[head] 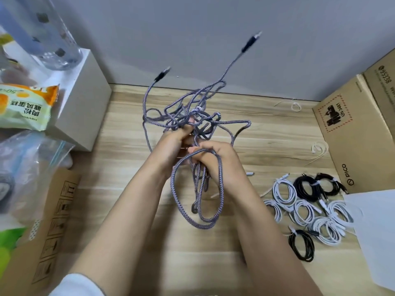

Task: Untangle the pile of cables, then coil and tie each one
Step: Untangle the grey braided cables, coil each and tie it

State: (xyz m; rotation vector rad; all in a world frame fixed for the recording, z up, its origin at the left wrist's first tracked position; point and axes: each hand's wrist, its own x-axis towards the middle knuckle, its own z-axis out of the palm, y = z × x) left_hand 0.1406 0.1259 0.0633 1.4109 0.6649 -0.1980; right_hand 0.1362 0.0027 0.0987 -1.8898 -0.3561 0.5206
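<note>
Hands raised above a wooden table (132, 159), both grasping a tangle of purple braided cables (192, 116). Left hand (174, 144): fingers curled into the knotted mass, gripping it from below, with one fingertip showing among the strands. Right hand (213, 161): fingers clenched round several strands just beside the left hand; long loops (201, 199) hang from this grip toward the table. Two dark connector ends project from the tangle, one (162, 73) up and to the left, the other (251, 42) higher and to the right, both blurred.

On the table at right lie finished bundles, each coiled and tied: white coils (303, 212) and black coils (301, 245), grouped close together, some touching. Loose pale ties (296, 106) lie near the far edge and beside a cardboard box (350, 133) marked PICO. A white sheet (378, 223) overlaps the coils at lower right. At left: a white box (85, 99) carrying a clear bottle (55, 39), a snack packet (25, 105), a plastic bag (32, 159) and a second cardboard box (51, 221).
</note>
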